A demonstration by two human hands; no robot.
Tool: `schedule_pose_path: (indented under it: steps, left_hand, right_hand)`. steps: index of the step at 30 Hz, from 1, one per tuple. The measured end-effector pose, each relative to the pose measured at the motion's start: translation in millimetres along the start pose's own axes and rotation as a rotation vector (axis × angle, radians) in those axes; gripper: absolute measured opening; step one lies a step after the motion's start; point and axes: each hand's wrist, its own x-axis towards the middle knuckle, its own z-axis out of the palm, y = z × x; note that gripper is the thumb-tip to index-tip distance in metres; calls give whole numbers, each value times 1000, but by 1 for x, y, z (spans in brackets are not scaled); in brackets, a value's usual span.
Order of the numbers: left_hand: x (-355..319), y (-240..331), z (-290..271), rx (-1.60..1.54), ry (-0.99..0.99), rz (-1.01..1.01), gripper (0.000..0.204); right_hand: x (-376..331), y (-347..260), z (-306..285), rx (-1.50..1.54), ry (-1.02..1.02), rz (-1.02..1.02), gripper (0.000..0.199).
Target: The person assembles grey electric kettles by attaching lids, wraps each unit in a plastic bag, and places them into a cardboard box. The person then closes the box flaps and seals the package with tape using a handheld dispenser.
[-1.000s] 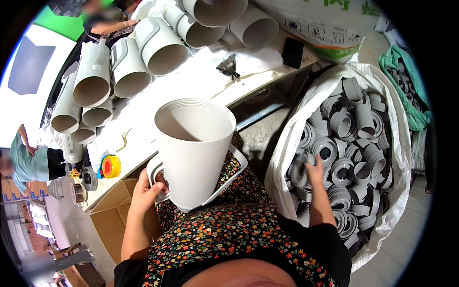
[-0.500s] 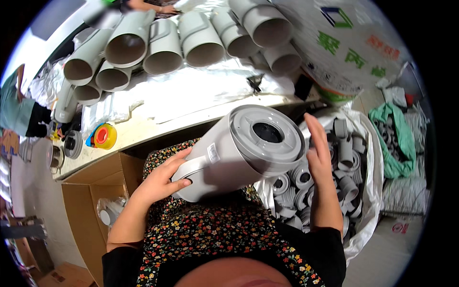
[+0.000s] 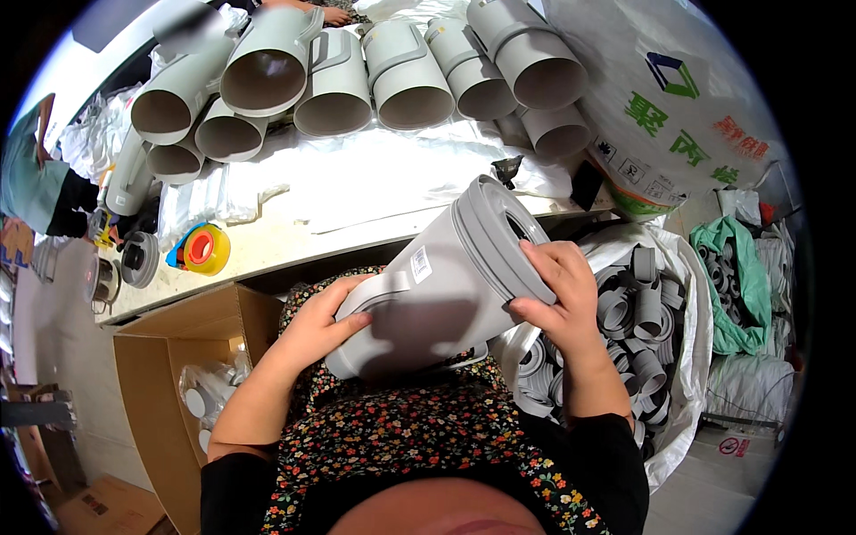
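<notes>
- Work table (image 3: 267,239): across the top, at 12 o'clock from the held mug (image 3: 437,308).
- White sack (image 3: 697,357): at 3 to 4 o'clock, filled with grey ringed parts (image 3: 649,308).
- Cardboard box (image 3: 147,392): near 8 o'clock, flaps raised.
- Grey vessels (image 3: 406,76): lying on the table, fanned from 10 to 1 o'clock.
- The held mug: tilted above the floral apron (image 3: 383,419), mouth end toward 2 o'clock.
- Lid (image 3: 493,239): on that mouth; how tightly it sits, I cannot tell.
- Right hand (image 3: 571,303): at 3 o'clock, gripping the lid's edge between fingers and thumb.
- Left hand (image 3: 323,323): at 9 o'clock, curled round the mug's handle (image 3: 383,287).
- Yellow tape roll (image 3: 212,254): on the table, between 9 and 10 o'clock.
</notes>
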Motion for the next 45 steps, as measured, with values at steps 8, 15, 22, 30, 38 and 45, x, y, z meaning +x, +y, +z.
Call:
schedule_pose_path:
  steps: [8, 15, 22, 30, 38, 45]
  left_hand:
    - [1, -3, 7, 141, -16, -30, 33]
    - [-19, -8, -11, -140, -349, -107, 35]
    - [-20, 15, 8, 32, -332, -52, 45]
    - [-21, 33, 25, 254, -272, 206, 31]
    - [-5, -105, -9, -675, 618, 70, 58]
    - [26, -52, 27, -372, 159, 161, 90]
  right_hand:
    - [3, -4, 2, 10, -63, 95, 52]
    - [27, 4, -3, 112, -132, -198, 51]
    - [54, -5, 19, 43, -212, 78, 48]
    - [85, -32, 41, 8, -255, -80, 49]
    - [33, -15, 20, 103, -215, -239, 63]
    - [83, 27, 24, 886, -90, 23, 35]
